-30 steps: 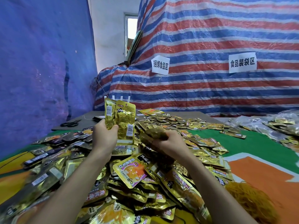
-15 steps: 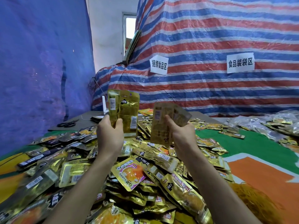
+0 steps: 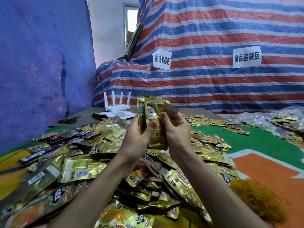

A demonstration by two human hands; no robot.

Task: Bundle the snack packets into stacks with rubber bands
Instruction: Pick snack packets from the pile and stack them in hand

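The left hand [image 3: 138, 137] and right hand [image 3: 178, 134] grip one thin, unbanded packet stack [image 3: 155, 112]. Loose snack packets [image 3: 82, 168] cover the surface [image 3: 263, 145]; rubber bands [image 3: 256, 198] wait near right.

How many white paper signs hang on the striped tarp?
2. The left sign hangs near the middle of the picture. The right sign hangs further right at a similar height. Both are on the striped tarp. Others may be outside the view.

Bare left forearm [image 3: 98, 186], bare right forearm [image 3: 213, 186], left hand [image 3: 138, 137] and right hand [image 3: 177, 134] ungloved, slender fingers [image 3: 165, 120]
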